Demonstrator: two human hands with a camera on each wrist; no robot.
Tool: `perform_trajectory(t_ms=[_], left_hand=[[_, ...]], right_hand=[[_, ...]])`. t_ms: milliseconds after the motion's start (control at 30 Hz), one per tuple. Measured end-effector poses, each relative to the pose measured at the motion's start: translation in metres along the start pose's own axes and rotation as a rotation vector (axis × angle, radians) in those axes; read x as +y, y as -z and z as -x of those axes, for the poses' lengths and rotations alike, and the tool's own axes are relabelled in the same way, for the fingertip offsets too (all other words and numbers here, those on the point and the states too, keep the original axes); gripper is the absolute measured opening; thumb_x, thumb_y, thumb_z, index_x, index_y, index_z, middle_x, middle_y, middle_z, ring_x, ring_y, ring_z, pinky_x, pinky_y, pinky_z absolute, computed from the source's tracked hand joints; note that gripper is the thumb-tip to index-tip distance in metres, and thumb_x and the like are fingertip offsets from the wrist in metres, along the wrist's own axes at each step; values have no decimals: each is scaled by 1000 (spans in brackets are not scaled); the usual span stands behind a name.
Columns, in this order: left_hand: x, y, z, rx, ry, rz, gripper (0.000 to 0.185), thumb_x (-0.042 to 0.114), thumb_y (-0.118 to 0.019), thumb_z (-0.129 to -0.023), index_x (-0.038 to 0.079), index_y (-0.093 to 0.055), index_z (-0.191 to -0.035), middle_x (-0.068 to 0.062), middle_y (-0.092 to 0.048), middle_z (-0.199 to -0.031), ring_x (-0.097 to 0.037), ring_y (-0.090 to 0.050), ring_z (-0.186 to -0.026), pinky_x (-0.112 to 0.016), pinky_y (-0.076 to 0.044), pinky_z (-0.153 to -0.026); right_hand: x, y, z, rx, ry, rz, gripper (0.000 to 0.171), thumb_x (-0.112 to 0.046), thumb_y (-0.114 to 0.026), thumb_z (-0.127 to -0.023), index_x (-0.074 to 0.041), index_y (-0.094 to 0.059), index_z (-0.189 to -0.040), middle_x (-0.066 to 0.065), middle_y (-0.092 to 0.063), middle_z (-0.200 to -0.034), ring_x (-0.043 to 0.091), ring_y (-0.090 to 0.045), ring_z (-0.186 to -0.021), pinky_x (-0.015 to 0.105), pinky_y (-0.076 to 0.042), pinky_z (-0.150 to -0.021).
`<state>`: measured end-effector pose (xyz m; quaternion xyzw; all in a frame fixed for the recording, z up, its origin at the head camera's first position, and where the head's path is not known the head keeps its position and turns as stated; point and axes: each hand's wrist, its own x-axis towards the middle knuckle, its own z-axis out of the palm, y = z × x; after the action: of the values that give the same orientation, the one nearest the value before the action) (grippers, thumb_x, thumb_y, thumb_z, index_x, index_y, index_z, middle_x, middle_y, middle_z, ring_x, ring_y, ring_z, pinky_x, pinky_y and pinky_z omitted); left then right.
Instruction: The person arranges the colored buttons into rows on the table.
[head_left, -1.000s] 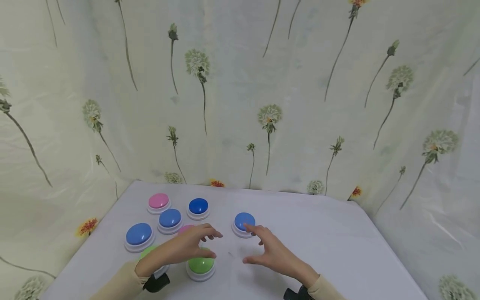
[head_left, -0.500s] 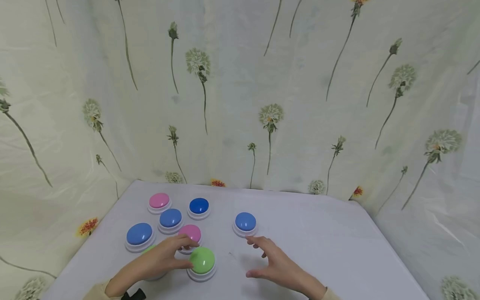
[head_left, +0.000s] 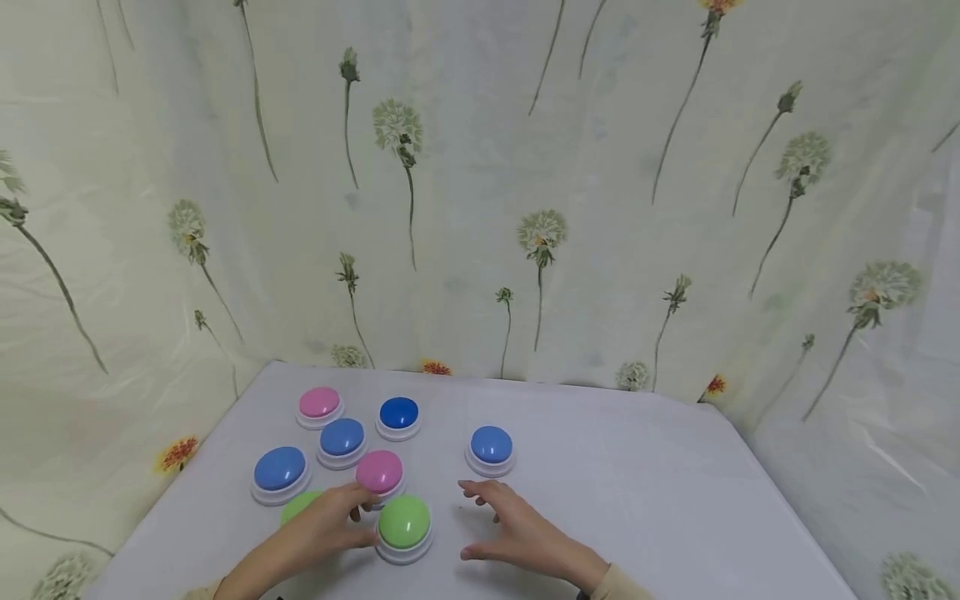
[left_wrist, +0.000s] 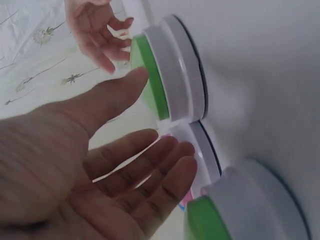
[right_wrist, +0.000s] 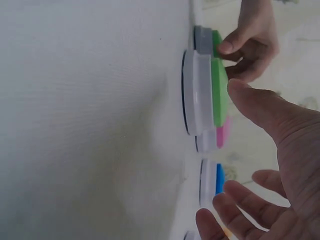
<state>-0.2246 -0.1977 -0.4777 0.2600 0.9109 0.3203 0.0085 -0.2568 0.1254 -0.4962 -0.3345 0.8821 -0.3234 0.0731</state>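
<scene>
A green push button (head_left: 405, 522) in a white round base sits on the table between my two hands. My left hand (head_left: 326, 527), fingers loosely bent and apart from the thumb, hovers just left of it and holds nothing. Its palm and spread fingers show in the left wrist view, beside the green button (left_wrist: 152, 82). To the right of the button my right hand (head_left: 517, 533) stays apart from it, thumb and fingers parted. A pink button (head_left: 379, 471) lies behind the green one. My left hand partly covers a second green button (head_left: 297, 503).
Farther back on the white table (head_left: 615, 467) are blue buttons, one at left (head_left: 280, 468), one in the middle (head_left: 342, 437) and one alone at right (head_left: 492, 445). A darker blue button (head_left: 399, 412) and a pink button (head_left: 319, 402) stand near the flowered curtain (head_left: 465, 208).
My left hand has drawn back left and lower, uncovering the pink and front green buttons. The right hand has come down off the blue button's front and shifted left toward the green one.
</scene>
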Motion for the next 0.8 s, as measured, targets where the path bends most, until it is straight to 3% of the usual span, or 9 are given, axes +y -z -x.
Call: perform_trajectory(t_ms=[133,400,633,800], left_hand=[[-1,-7,-1,16,0,15,36,23,-80,-76,2,-69,-102,-8,-69,-93,-16,-61,-78,-26,-54,-68],[1,-16,-4,3,-4,11,32,20,-82,-73,5,-69,-96,3,-61,-79,-7,-53,-74,-24,-51,-66],[7,-19,-7,-27,75,-21,53,25,-85,-69,0,-67,-112,-5,-69,-101,-17,-62,-91,-34,-55,-81],[10,-22,-8,-15,105,-24,60,26,-86,-67,-3,-65,-115,-13,-66,-112,-31,-62,-106,-48,-51,-91]], right_hand=[[0,-8,-14,-5,18,21,86,-55,-76,-74,-20,-41,-145,0,-53,-136,15,-53,-116,31,-51,-91],[-2,-24,-38,-25,59,75,88,-53,-79,-71,-11,-46,-141,4,-54,-128,10,-55,-107,25,-50,-91],[-7,-34,-49,-30,98,80,87,-49,-82,-70,-6,-49,-139,2,-57,-121,8,-55,-103,23,-49,-89],[-11,-37,-55,-77,92,57,79,-51,-81,-70,-12,-55,-135,-5,-56,-114,1,-50,-98,19,-48,-85]])
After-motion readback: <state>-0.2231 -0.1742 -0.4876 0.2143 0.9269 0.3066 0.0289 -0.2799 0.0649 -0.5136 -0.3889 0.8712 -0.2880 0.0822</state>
